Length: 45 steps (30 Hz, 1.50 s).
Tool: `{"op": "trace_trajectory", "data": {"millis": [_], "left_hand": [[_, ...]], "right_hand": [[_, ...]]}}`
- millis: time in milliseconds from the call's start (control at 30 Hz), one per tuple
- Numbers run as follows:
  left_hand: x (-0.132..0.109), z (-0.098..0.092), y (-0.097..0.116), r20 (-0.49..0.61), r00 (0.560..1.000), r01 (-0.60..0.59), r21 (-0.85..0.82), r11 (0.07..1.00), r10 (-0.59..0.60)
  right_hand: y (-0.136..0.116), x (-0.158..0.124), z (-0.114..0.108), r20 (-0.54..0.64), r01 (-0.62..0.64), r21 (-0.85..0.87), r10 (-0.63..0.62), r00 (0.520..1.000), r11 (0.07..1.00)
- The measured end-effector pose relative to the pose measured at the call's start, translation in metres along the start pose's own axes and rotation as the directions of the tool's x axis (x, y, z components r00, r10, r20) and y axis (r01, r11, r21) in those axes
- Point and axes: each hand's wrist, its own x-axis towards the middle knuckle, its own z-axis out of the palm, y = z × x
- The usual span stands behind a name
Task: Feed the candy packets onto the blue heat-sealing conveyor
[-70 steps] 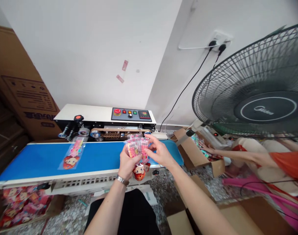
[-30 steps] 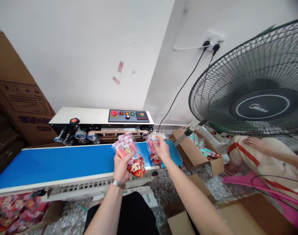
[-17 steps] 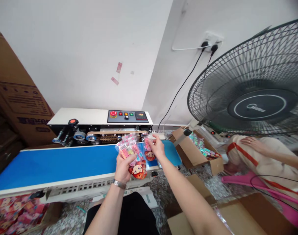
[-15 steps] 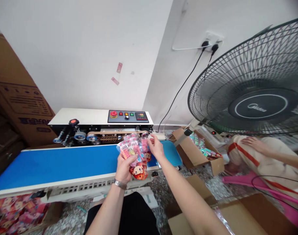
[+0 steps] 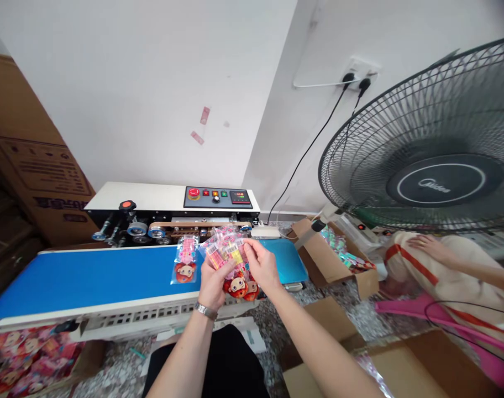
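Observation:
A fanned bunch of clear printed packets (image 5: 236,283), pink with a red-haired cartoon figure, is gripped by my left hand (image 5: 213,284), thumb on top. At the right side of the bunch, my right hand (image 5: 262,265) pinches the upper edge of a packet with thumb and fingers. One single packet (image 5: 186,260) lies flat on the blue conveyor belt (image 5: 111,273), just left of my left hand. Behind the belt stands the band sealing machine (image 5: 152,198), its control panel (image 5: 218,198) lit.
A large fan (image 5: 418,149) stands at the right. Cardboard boxes (image 5: 326,254) are on the floor there, beside a seated person's hand (image 5: 432,249). Below the belt's left end, a box holds many similar packets (image 5: 36,354). A tall carton (image 5: 32,160) leans at far left.
A packet now shows on the belt left of my hands, where bare belt was before. My right hand has come lower and closer over the bunch.

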Motion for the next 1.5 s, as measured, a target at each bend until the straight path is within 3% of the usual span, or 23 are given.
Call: {"op": "trace_trajectory", "data": {"millis": [100, 200, 333, 400, 500, 633, 800, 900, 967, 1067, 1133, 1267, 1367, 1500], "left_hand": [[-0.002, 0.005, 0.0, -0.013, 1.0, -0.008, 0.0, 1.0, 0.008], [-0.003, 0.007, 0.0, -0.032, 0.999, -0.015, 0.014, 1.0, 0.016], [-0.001, 0.002, 0.001, -0.104, 0.994, -0.018, 0.039, 0.999, 0.022], [0.001, -0.002, 0.001, -0.129, 0.992, -0.008, 0.032, 0.999, 0.012], [0.004, -0.006, 0.0, -0.122, 0.992, 0.019, 0.011, 1.0, -0.018], [0.004, -0.009, -0.002, -0.097, 0.994, 0.05, -0.001, 0.999, -0.049], [0.001, -0.005, 0.002, -0.075, 0.996, 0.054, -0.021, 0.998, -0.056], [-0.001, 0.0, 0.004, -0.064, 0.996, 0.064, -0.031, 0.997, -0.066], [-0.002, 0.002, 0.004, -0.048, 0.996, 0.073, -0.027, 0.997, -0.074], [-0.003, 0.004, 0.001, -0.045, 0.997, 0.059, -0.002, 0.998, -0.059], [-0.003, 0.004, -0.001, -0.066, 0.997, 0.046, 0.0, 0.999, -0.046], [-0.001, 0.0, -0.001, -0.111, 0.992, 0.05, -0.03, 0.998, -0.053], [0.002, -0.005, -0.001, -0.138, 0.99, 0.041, -0.013, 0.999, -0.042], [0.005, -0.009, -0.002, -0.141, 0.989, 0.035, 0.018, 0.999, -0.032]], "right_hand": [[-0.005, -0.003, 0.004, -0.139, 0.017, 0.009, -0.016, 0.99, 1.0], [-0.005, -0.003, 0.007, -0.18, 0.015, 0.086, 0.001, 0.984, 0.996], [0.017, 0.012, -0.001, -0.29, -0.049, 0.214, 0.111, 0.951, 0.976], [0.037, 0.024, -0.013, -0.33, -0.123, 0.147, 0.166, 0.929, 0.981], [0.065, 0.038, -0.029, -0.3, -0.28, -0.127, 0.232, 0.925, 0.952], [0.08, 0.051, -0.028, -0.256, -0.339, -0.291, 0.269, 0.928, 0.895], [0.064, 0.053, -0.006, -0.162, -0.257, -0.266, 0.22, 0.962, 0.929], [0.041, 0.043, -0.001, -0.068, -0.139, 0.023, 0.141, 0.988, 0.99], [0.023, 0.033, -0.001, 0.038, -0.071, 0.21, 0.064, 0.997, 0.975], [0.005, 0.022, -0.001, 0.111, -0.014, 0.199, -0.008, 0.994, 0.98], [0.004, 0.018, -0.002, 0.041, -0.013, 0.166, 0.006, 0.999, 0.986], [0.03, 0.024, -0.01, -0.149, -0.068, 0.172, 0.094, 0.984, 0.983], [0.061, 0.033, -0.023, -0.184, -0.186, -0.032, 0.177, 0.967, 0.982], [0.088, 0.043, -0.03, -0.187, -0.3, -0.27, 0.256, 0.948, 0.915]]}}
